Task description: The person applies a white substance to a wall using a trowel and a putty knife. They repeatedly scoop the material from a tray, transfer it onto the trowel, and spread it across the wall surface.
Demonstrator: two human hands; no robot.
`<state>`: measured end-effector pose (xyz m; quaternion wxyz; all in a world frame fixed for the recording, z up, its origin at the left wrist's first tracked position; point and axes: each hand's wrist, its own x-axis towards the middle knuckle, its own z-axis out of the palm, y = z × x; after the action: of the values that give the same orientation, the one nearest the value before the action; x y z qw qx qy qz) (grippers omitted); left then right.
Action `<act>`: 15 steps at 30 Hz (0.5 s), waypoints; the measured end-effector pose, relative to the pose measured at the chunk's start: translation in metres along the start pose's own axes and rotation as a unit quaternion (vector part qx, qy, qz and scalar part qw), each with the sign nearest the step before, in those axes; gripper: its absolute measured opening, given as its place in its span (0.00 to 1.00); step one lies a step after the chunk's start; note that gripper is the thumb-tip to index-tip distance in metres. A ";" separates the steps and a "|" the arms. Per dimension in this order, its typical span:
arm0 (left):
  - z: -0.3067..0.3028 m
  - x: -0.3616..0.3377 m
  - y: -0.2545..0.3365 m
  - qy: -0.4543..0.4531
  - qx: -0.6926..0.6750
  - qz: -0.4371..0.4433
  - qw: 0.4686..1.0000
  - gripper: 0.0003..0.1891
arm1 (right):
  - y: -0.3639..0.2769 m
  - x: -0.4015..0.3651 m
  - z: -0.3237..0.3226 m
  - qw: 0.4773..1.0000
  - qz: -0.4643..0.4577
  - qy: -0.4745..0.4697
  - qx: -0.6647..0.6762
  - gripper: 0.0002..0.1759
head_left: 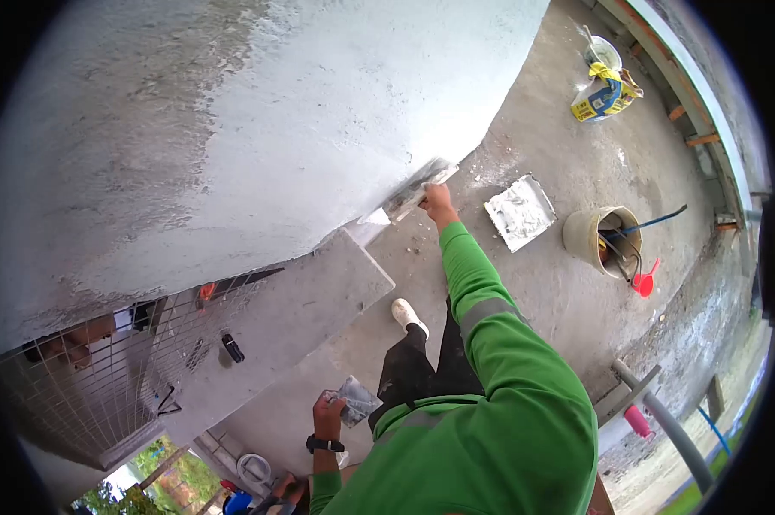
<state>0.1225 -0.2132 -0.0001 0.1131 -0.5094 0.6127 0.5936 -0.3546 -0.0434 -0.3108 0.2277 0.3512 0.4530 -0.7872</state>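
Note:
My right hand [439,206] is closed round the back of a flat, plaster-smeared trowel [420,187], whose blade lies against the lower edge of the white-coated wall [345,112]. My right arm is stretched out in a green sleeve. Lower down, my left hand [327,414], with a black watch on its wrist, grips a grey, smeared flat plate [357,402] near my leg. Its handle is mostly hidden by the fingers.
On the floor are a square tray with white paste [520,213], a tool-filled bucket [583,233], a red dipper [645,280], a yellow-blue bag [606,96] and a white pail [604,55]. At left, a concrete ledge [345,270] bears a black object [232,348] beside wire mesh [87,386].

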 end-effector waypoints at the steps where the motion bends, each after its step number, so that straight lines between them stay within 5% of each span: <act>1: -0.001 -0.002 -0.001 0.002 -0.006 0.001 1.000 0.03 | 0.005 0.007 0.004 1.000 -0.018 -0.011 -0.015 0.18; 8: 0.017 0.037 -0.015 -0.077 -0.066 0.109 0.989 0.03 | -0.128 -0.132 0.062 0.996 -0.038 -0.059 -0.056 0.15; 14: 0.023 0.079 0.001 -0.127 -0.067 0.233 0.962 0.03 | -0.292 -0.335 0.185 0.952 -0.178 -0.176 -0.175 0.15; 15: 0.028 0.082 0.007 -0.133 -0.091 0.237 0.958 0.03 | -0.347 -0.228 0.193 0.745 -0.414 -0.283 -0.441 0.09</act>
<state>0.0673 -0.2315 -0.0641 0.0030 -0.2738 0.6389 0.7190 -0.5083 -0.0339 0.1210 0.1267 -0.2490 0.7651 -0.5802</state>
